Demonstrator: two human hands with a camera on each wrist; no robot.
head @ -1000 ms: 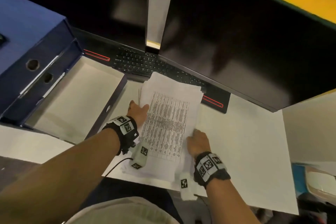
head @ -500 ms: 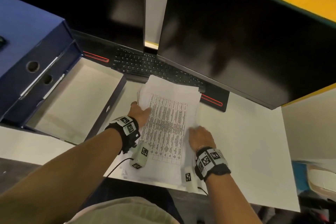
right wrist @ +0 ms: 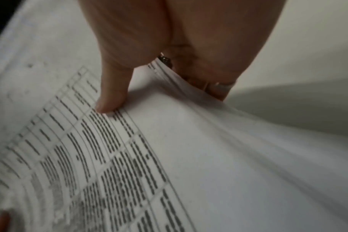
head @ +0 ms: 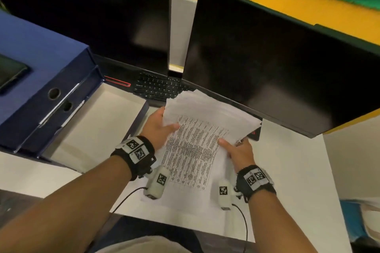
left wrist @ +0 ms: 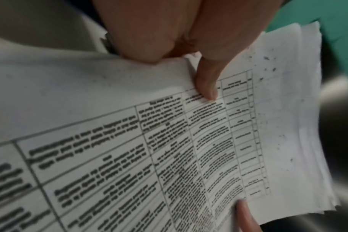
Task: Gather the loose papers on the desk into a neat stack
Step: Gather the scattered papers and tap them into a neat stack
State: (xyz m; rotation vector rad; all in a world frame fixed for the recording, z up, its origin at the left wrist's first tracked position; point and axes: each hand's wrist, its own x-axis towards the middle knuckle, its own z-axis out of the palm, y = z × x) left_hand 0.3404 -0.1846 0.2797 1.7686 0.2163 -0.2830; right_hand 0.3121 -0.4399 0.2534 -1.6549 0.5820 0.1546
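A stack of white papers (head: 197, 139) with a printed table on top is held tilted up off the white desk (head: 298, 181), its far edge raised toward the monitors. My left hand (head: 158, 127) grips its left edge, thumb on top (left wrist: 207, 87), the other fingers hidden under the sheets. My right hand (head: 238, 148) grips the right edge the same way, thumb pressed on the printed table (right wrist: 109, 102). The sheet edges (left wrist: 312, 141) are fanned and uneven at the far side. The stack's near end lies by my wrists.
Two dark monitors (head: 277, 72) stand close behind the papers, with a black keyboard (head: 158, 88) under them. An open blue file box (head: 92, 121) and blue box files (head: 41, 80) sit at the left. Wrist-camera cables hang over the desk's front edge.
Both hands went from lying flat on the stack's sides to gripping its edges, and the stack's far end has lifted off the desk. The head view also tilted upward.
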